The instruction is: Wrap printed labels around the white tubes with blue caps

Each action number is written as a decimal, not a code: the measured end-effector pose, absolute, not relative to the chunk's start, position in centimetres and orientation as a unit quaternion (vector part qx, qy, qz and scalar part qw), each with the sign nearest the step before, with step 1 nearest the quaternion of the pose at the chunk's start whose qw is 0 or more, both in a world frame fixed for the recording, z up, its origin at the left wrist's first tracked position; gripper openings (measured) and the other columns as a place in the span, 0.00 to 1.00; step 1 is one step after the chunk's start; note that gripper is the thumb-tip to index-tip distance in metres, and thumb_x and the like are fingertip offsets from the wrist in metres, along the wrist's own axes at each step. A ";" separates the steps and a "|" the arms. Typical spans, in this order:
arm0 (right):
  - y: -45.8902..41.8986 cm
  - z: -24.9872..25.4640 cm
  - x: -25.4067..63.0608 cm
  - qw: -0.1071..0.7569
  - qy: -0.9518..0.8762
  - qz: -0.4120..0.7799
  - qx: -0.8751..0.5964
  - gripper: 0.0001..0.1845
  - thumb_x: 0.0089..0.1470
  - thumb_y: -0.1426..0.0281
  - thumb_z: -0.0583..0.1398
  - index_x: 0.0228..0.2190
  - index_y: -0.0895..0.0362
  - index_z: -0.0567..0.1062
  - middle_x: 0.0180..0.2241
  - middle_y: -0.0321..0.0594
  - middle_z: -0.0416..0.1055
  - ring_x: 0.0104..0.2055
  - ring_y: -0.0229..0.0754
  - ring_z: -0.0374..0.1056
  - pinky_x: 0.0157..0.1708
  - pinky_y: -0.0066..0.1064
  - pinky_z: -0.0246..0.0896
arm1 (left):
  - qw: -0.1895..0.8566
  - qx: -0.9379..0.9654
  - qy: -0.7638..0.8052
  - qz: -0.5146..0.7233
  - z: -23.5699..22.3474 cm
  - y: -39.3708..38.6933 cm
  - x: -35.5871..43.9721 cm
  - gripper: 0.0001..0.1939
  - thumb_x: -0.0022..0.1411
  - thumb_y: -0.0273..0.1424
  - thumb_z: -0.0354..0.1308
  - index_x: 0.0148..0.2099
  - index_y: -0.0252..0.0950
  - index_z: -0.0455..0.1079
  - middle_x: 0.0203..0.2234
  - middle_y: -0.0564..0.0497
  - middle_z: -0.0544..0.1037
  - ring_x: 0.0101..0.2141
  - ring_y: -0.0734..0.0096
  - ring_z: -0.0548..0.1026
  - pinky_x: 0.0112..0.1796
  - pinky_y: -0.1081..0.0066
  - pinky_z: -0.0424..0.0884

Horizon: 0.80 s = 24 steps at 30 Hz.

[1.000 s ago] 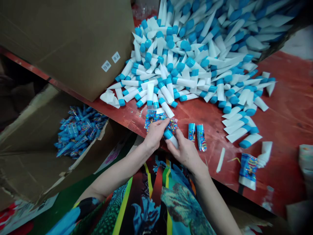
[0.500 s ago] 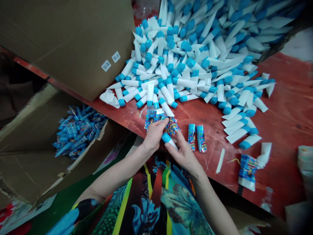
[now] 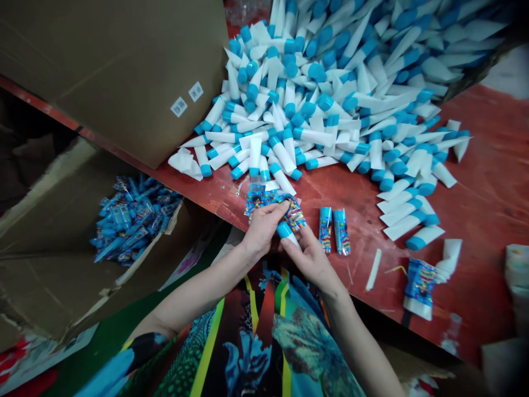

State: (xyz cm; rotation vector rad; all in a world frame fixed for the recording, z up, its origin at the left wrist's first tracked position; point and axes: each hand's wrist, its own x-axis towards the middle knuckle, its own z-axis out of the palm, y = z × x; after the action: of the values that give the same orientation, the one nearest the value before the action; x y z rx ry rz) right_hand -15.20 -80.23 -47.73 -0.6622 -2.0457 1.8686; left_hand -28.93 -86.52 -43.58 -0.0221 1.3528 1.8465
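In the head view both my hands work close together at the table's near edge. My right hand [image 3: 311,256] is closed around a white tube with a blue cap [image 3: 288,234], cap pointing up and left. My left hand [image 3: 263,227] pinches a colourful printed plastic sleeve [image 3: 295,214] at its fingertips, just above the tube's cap. The sleeve's lower edge meets the right fingers. More printed sleeves [image 3: 255,198] lie flat beyond the left hand. To the right, two tubes in printed sleeves [image 3: 325,229] lie side by side.
A large heap of white tubes with blue caps [image 3: 306,105] covers the back of the red table [image 3: 487,204]. A tall cardboard box [image 3: 124,71] stands at left. Below it, an open carton [image 3: 45,231] holds sleeved tubes. A printed packet [image 3: 420,284] lies at right.
Very little differs. My hands keep the same hold, with the tube and sleeve shifted slightly. The view has moved a touch.
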 end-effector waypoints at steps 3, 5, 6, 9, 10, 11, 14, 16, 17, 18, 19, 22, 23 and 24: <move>-80.2 -47.4 -15.0 0.133 -0.676 0.688 -0.227 0.29 0.70 0.45 0.67 0.60 0.51 0.78 0.37 0.41 0.85 0.37 0.52 0.81 0.41 0.46 0.82 | 0.452 -0.016 0.530 0.718 -43.2 -86.6 -29.0 0.20 0.63 0.41 0.79 0.27 0.36 0.77 0.20 0.53 0.75 0.18 0.75 0.68 0.20 0.73 0.61; -80.2 -46.8 -14.7 0.102 -0.661 0.713 -0.210 0.31 0.71 0.44 0.66 0.62 0.51 0.78 0.37 0.40 0.85 0.36 0.50 0.80 0.40 0.45 0.82 | 0.473 -0.027 0.516 0.713 -43.0 -86.7 -29.2 0.23 0.66 0.41 0.78 0.26 0.36 0.74 0.17 0.54 0.72 0.16 0.75 0.65 0.18 0.72 0.57; -80.2 -46.5 -14.5 0.084 -0.657 0.722 -0.202 0.34 0.71 0.44 0.66 0.65 0.51 0.76 0.36 0.39 0.84 0.34 0.50 0.79 0.38 0.45 0.82 | 0.473 -0.033 0.512 0.716 -43.0 -86.7 -29.2 0.25 0.67 0.40 0.78 0.25 0.37 0.71 0.16 0.55 0.69 0.15 0.77 0.64 0.19 0.73 0.56; -80.1 -45.5 -14.0 0.059 -0.646 0.738 -0.187 0.49 0.70 0.44 0.67 0.79 0.51 0.63 0.34 0.37 0.84 0.31 0.49 0.77 0.34 0.44 0.80 | 0.455 -0.040 0.520 0.722 -42.7 -86.6 -29.6 0.28 0.70 0.39 0.77 0.24 0.37 0.67 0.13 0.57 0.63 0.15 0.81 0.59 0.20 0.76 0.53; -80.1 -45.3 -13.9 0.070 -0.639 0.743 -0.186 0.54 0.69 0.44 0.67 0.83 0.52 0.56 0.34 0.37 0.84 0.30 0.50 0.77 0.34 0.44 0.80 | 0.455 -0.038 0.522 0.720 -42.6 -86.5 -29.7 0.29 0.71 0.39 0.76 0.24 0.37 0.66 0.12 0.57 0.63 0.15 0.82 0.58 0.20 0.76 0.52; -80.1 -45.2 -13.7 0.086 -0.632 0.747 -0.187 0.58 0.69 0.45 0.67 0.85 0.52 0.51 0.34 0.37 0.84 0.30 0.50 0.77 0.33 0.44 0.80 | 0.456 -0.034 0.523 0.719 -42.5 -86.5 -29.7 0.29 0.72 0.40 0.75 0.24 0.37 0.66 0.12 0.57 0.62 0.15 0.82 0.57 0.20 0.76 0.52; -80.3 -45.2 -13.3 0.112 -0.625 0.747 -0.195 0.64 0.70 0.48 0.68 0.87 0.54 0.40 0.35 0.37 0.85 0.28 0.50 0.77 0.31 0.43 0.78 | 0.455 -0.029 0.522 0.721 -42.2 -86.4 -29.9 0.29 0.74 0.41 0.73 0.24 0.37 0.66 0.12 0.57 0.62 0.15 0.82 0.57 0.20 0.76 0.51; -80.4 -45.4 -13.0 0.119 -0.627 0.742 -0.205 0.65 0.70 0.48 0.68 0.87 0.52 0.37 0.37 0.38 0.85 0.24 0.47 0.72 0.25 0.40 0.73 | 0.451 -0.035 0.527 0.719 -42.1 -86.4 -29.9 0.28 0.76 0.40 0.72 0.25 0.36 0.67 0.11 0.58 0.62 0.14 0.82 0.56 0.20 0.76 0.49; -80.5 -45.5 -12.9 0.129 -0.626 0.738 -0.214 0.64 0.71 0.47 0.66 0.87 0.52 0.36 0.37 0.38 0.85 0.22 0.46 0.69 0.22 0.39 0.69 | 0.451 -0.040 0.530 0.717 -42.1 -86.3 -29.9 0.27 0.76 0.39 0.71 0.26 0.36 0.68 0.11 0.58 0.62 0.14 0.82 0.55 0.20 0.76 0.48; -80.4 -45.7 -12.9 0.146 -0.626 0.732 -0.226 0.62 0.72 0.47 0.65 0.87 0.51 0.37 0.37 0.38 0.85 0.20 0.44 0.65 0.20 0.38 0.65 | 0.450 -0.045 0.532 0.716 -42.1 -86.3 -29.9 0.26 0.77 0.38 0.70 0.26 0.36 0.68 0.11 0.58 0.62 0.14 0.82 0.55 0.20 0.75 0.47; -80.4 -45.8 -12.8 0.166 -0.628 0.722 -0.239 0.59 0.73 0.47 0.64 0.87 0.50 0.39 0.37 0.37 0.85 0.20 0.43 0.64 0.20 0.37 0.64 | 0.449 -0.050 0.534 0.715 -42.2 -86.2 -29.9 0.26 0.78 0.37 0.70 0.27 0.36 0.68 0.11 0.59 0.62 0.14 0.83 0.55 0.20 0.75 0.47; -80.0 -46.0 -13.0 0.211 -0.660 0.673 -0.259 0.46 0.74 0.48 0.64 0.81 0.50 0.57 0.39 0.39 0.85 0.29 0.47 0.76 0.32 0.41 0.77 | 0.445 -0.056 0.539 0.713 -42.4 -86.1 -29.8 0.25 0.75 0.38 0.73 0.28 0.37 0.68 0.13 0.60 0.62 0.14 0.83 0.55 0.21 0.75 0.47; -79.8 -45.9 -13.2 0.218 -0.675 0.657 -0.256 0.42 0.73 0.48 0.65 0.77 0.50 0.63 0.40 0.40 0.86 0.35 0.50 0.80 0.38 0.44 0.81 | 0.445 -0.056 0.539 0.713 -42.5 -86.1 -29.8 0.26 0.73 0.39 0.75 0.28 0.37 0.68 0.13 0.60 0.63 0.14 0.83 0.56 0.21 0.75 0.47; -79.7 -45.9 -13.3 0.222 -0.689 0.642 -0.252 0.38 0.73 0.47 0.66 0.73 0.50 0.67 0.42 0.42 0.87 0.40 0.52 0.83 0.44 0.46 0.83 | 0.448 -0.054 0.540 0.711 -42.5 -86.1 -29.8 0.26 0.71 0.40 0.77 0.28 0.37 0.68 0.14 0.59 0.64 0.15 0.83 0.57 0.21 0.75 0.47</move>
State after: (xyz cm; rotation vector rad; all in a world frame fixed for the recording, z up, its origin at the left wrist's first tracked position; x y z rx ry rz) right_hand -13.29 -79.72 -45.87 -0.6972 -1.9043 1.7724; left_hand -29.75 -86.10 -42.54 -0.1334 1.3358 1.7590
